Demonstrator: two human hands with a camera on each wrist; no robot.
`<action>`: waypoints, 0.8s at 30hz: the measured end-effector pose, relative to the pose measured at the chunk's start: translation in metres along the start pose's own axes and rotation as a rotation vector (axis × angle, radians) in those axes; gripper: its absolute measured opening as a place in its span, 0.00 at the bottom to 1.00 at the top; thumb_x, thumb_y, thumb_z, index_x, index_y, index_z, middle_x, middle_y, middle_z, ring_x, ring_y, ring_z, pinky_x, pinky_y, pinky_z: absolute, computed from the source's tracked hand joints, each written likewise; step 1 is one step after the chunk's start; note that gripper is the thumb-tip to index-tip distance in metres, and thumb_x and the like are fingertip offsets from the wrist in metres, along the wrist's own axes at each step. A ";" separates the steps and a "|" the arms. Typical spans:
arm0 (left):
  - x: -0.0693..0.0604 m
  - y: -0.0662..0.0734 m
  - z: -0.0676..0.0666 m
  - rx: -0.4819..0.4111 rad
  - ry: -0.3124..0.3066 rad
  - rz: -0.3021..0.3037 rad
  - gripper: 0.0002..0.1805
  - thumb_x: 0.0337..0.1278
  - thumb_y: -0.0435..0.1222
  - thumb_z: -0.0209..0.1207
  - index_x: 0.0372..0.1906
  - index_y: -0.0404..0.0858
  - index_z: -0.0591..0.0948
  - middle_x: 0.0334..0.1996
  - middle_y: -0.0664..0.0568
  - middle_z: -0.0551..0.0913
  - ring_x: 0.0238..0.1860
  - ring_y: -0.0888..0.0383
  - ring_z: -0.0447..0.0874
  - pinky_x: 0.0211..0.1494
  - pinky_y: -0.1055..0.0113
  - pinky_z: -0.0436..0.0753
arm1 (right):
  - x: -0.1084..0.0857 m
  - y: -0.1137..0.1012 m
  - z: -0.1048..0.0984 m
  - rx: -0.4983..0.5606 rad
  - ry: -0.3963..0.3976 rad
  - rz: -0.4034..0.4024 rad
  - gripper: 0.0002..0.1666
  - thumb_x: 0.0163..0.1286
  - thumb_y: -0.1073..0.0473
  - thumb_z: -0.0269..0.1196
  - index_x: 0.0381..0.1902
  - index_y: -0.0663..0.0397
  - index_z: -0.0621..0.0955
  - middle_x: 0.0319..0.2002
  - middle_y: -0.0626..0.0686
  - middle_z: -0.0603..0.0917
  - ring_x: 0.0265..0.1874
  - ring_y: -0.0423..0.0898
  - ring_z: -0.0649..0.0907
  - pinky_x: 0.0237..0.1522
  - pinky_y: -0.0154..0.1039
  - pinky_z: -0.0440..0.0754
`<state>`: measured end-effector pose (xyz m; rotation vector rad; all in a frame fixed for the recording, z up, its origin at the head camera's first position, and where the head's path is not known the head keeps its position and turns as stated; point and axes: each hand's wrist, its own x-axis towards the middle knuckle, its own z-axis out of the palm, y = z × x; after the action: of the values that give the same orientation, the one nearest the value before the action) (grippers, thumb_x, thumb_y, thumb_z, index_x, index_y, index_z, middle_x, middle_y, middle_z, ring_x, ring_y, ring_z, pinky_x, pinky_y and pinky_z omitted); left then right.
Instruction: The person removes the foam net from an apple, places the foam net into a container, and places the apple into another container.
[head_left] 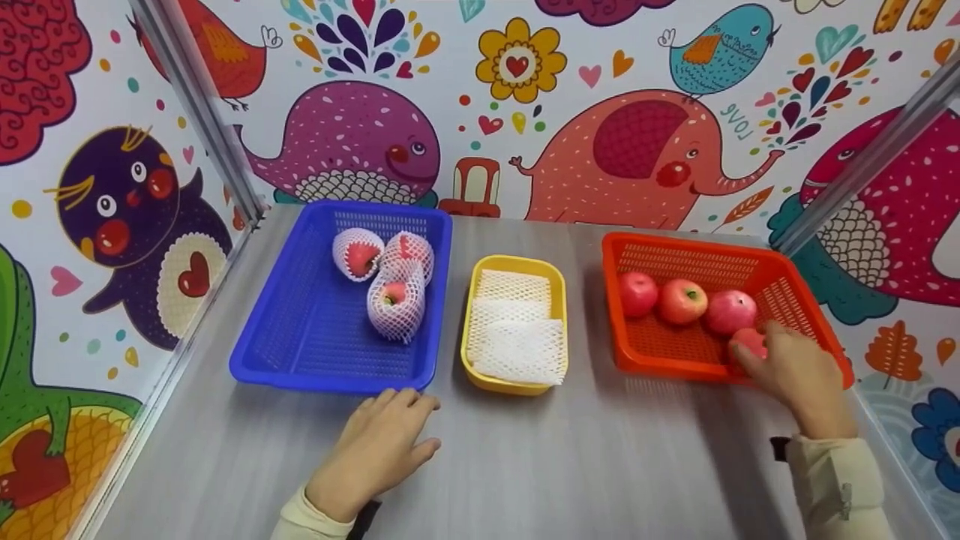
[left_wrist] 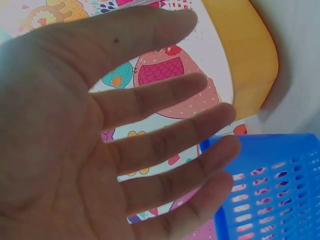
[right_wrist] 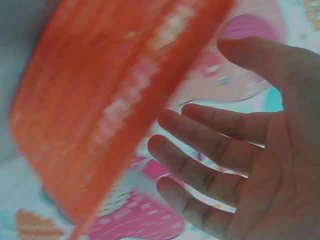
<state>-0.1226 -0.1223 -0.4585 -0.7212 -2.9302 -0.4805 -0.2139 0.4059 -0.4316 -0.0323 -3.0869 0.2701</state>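
Observation:
My right hand (head_left: 806, 375) is at the near right corner of the orange-red basket (head_left: 675, 360), its thumb and fingers about an apple (head_left: 748, 346). In the right wrist view, the same hand (right_wrist: 240, 150) has its fingers spread, with nothing held. Three more apples, including a red apple (head_left: 683, 301), lie in that basket. My left hand (head_left: 379, 446) is by the near edge of the blue basket (head_left: 330, 382), fingers extended and holding nothing. Inside the blue basket are three apples in foam nets, one of them a netted apple (head_left: 396, 311).
Between the baskets stands a small yellow basket (head_left: 517, 388) with white foam nets (head_left: 517, 349) in it. Grey table (head_left: 525, 465) lies in front. Patterned panels (head_left: 487, 112) enclose the back and sides, with metal posts (head_left: 199, 105) at the corners.

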 end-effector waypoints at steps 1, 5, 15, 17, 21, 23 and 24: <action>0.000 0.000 0.000 -0.001 -0.001 -0.001 0.21 0.51 0.45 0.72 0.48 0.41 0.84 0.39 0.51 0.82 0.41 0.49 0.79 0.42 0.50 0.80 | -0.006 -0.011 0.002 0.008 0.068 -0.041 0.29 0.68 0.43 0.64 0.41 0.67 0.74 0.30 0.62 0.76 0.29 0.60 0.76 0.28 0.55 0.75; 0.002 0.001 0.002 0.005 0.026 0.016 0.21 0.50 0.45 0.73 0.47 0.41 0.84 0.39 0.51 0.83 0.41 0.50 0.79 0.42 0.51 0.79 | -0.030 -0.059 0.012 0.053 0.290 -0.202 0.25 0.66 0.48 0.67 0.44 0.66 0.79 0.35 0.64 0.82 0.33 0.62 0.80 0.33 0.60 0.76; 0.005 0.004 0.006 0.004 0.039 0.031 0.20 0.50 0.46 0.73 0.47 0.41 0.83 0.38 0.52 0.82 0.39 0.51 0.78 0.40 0.53 0.79 | -0.080 -0.143 0.042 0.229 0.520 -0.526 0.23 0.55 0.54 0.76 0.47 0.56 0.84 0.37 0.50 0.86 0.34 0.49 0.83 0.34 0.50 0.80; 0.005 0.004 0.006 0.000 0.033 0.028 0.20 0.50 0.46 0.72 0.47 0.41 0.83 0.38 0.52 0.82 0.39 0.51 0.78 0.40 0.53 0.79 | -0.086 -0.150 0.045 0.238 0.502 -0.542 0.24 0.54 0.53 0.77 0.48 0.54 0.84 0.37 0.47 0.85 0.34 0.46 0.82 0.34 0.48 0.79; 0.006 0.004 0.007 -0.013 0.022 0.023 0.20 0.51 0.45 0.72 0.47 0.41 0.83 0.38 0.52 0.82 0.39 0.51 0.78 0.41 0.53 0.79 | -0.094 -0.157 0.052 0.258 0.462 -0.586 0.27 0.51 0.53 0.79 0.49 0.52 0.84 0.38 0.44 0.84 0.36 0.42 0.81 0.36 0.45 0.80; 0.006 0.004 0.006 -0.016 0.022 0.026 0.20 0.51 0.45 0.72 0.47 0.41 0.83 0.38 0.52 0.82 0.40 0.51 0.78 0.41 0.53 0.79 | -0.095 -0.159 0.055 0.267 0.451 -0.609 0.29 0.50 0.53 0.80 0.50 0.51 0.84 0.39 0.43 0.84 0.37 0.42 0.81 0.37 0.45 0.80; 0.006 0.004 0.006 -0.018 0.021 0.026 0.19 0.52 0.45 0.72 0.47 0.41 0.83 0.38 0.52 0.82 0.40 0.51 0.78 0.41 0.53 0.79 | -0.095 -0.159 0.056 0.274 0.448 -0.617 0.29 0.49 0.53 0.80 0.50 0.51 0.84 0.39 0.43 0.84 0.37 0.42 0.81 0.37 0.45 0.80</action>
<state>-0.1263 -0.1145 -0.4624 -0.7509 -2.8971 -0.5091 -0.1238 0.2373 -0.4634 0.7380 -2.4387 0.5513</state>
